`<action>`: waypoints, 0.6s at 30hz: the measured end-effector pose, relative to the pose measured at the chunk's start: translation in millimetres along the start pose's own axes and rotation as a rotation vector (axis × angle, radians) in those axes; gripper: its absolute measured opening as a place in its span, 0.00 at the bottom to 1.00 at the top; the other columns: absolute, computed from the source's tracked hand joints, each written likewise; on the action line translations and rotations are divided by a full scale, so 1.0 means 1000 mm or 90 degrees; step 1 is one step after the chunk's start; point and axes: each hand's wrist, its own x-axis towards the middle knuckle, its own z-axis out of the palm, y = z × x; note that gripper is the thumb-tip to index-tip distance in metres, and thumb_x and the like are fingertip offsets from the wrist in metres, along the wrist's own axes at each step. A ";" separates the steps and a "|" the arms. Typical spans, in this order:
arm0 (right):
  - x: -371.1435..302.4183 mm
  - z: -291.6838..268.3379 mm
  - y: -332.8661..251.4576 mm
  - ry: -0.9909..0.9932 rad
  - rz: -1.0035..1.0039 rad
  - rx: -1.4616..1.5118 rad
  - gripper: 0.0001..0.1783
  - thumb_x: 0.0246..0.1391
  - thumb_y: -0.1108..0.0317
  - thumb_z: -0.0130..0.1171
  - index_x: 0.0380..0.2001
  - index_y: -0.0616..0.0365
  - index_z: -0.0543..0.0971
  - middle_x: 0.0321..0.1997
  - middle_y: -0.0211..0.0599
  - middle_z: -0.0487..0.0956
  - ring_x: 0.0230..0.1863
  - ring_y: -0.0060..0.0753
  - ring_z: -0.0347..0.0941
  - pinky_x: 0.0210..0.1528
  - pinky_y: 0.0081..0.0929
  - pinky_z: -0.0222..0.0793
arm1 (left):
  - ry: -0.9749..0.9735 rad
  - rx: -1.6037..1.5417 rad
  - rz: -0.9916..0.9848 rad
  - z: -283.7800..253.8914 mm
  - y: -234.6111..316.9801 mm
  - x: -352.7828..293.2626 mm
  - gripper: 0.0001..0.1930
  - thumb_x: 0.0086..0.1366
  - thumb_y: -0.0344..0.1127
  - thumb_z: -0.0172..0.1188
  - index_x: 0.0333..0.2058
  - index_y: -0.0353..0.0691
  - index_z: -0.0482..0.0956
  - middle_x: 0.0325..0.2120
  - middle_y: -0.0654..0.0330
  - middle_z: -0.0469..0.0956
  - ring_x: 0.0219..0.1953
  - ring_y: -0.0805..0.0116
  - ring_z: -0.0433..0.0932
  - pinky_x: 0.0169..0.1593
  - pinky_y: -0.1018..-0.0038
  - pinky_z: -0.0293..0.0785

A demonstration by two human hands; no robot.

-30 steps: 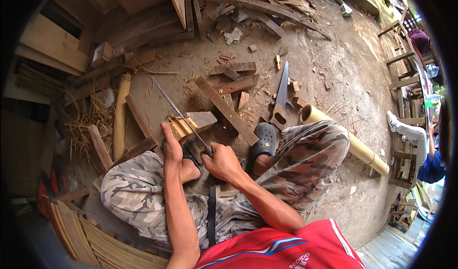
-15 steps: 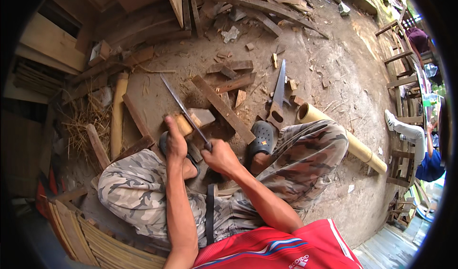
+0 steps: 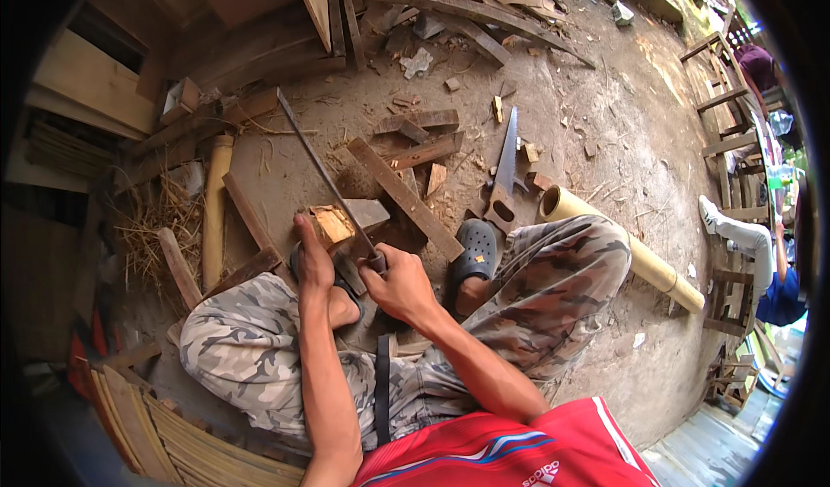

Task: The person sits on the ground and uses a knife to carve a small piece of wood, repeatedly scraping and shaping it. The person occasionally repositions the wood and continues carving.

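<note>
My right hand [image 3: 399,285] is wrapped round the dark handle of a long, narrow-bladed machete [image 3: 322,168]. Its blade slants up and to the left, passing just right of a short wooden block [image 3: 332,225] with a pale, rough-cut face. My left hand [image 3: 315,258] grips that block from its left side, thumb along the edge; the fingers are mostly hidden beneath. Behind the pale block lies a greyish block [image 3: 371,213], close against it. Both forearms reach in over my crossed legs.
A handsaw [image 3: 504,171] lies beside my right clog [image 3: 475,249]. A long plank [image 3: 405,197] slants across smaller offcuts. One bamboo pole [image 3: 661,271] runs past my right knee, another [image 3: 214,215] stands at left near straw [image 3: 151,228]. Another person's leg [image 3: 743,232] shows far right.
The machete's blade has swung up and away from the wooden block, its tip now farther up and left. The block's pale cut face shows more fully. My left hand has barely moved.
</note>
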 end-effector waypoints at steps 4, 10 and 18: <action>-0.001 0.015 0.030 0.036 -0.012 0.037 0.15 0.53 0.62 0.61 0.26 0.66 0.76 0.24 0.61 0.76 0.30 0.67 0.75 0.33 0.49 0.71 | -0.047 0.009 0.020 0.006 0.008 -0.007 0.47 0.74 0.68 0.25 0.69 0.25 0.53 0.69 0.46 0.58 0.72 0.59 0.56 0.72 0.69 0.52; -0.005 -0.005 -0.017 0.026 0.004 0.019 0.13 0.52 0.64 0.59 0.27 0.66 0.78 0.26 0.62 0.78 0.32 0.65 0.78 0.36 0.49 0.72 | -0.043 -0.012 0.018 -0.006 -0.006 0.003 0.47 0.74 0.68 0.25 0.68 0.22 0.54 0.69 0.44 0.59 0.70 0.57 0.60 0.70 0.72 0.52; 0.004 0.004 0.010 -0.017 0.010 -0.042 0.15 0.52 0.62 0.59 0.28 0.67 0.78 0.27 0.63 0.78 0.35 0.69 0.76 0.39 0.52 0.72 | 0.071 0.071 0.055 0.000 -0.006 -0.001 0.48 0.72 0.72 0.28 0.68 0.29 0.58 0.65 0.50 0.65 0.65 0.59 0.66 0.70 0.69 0.56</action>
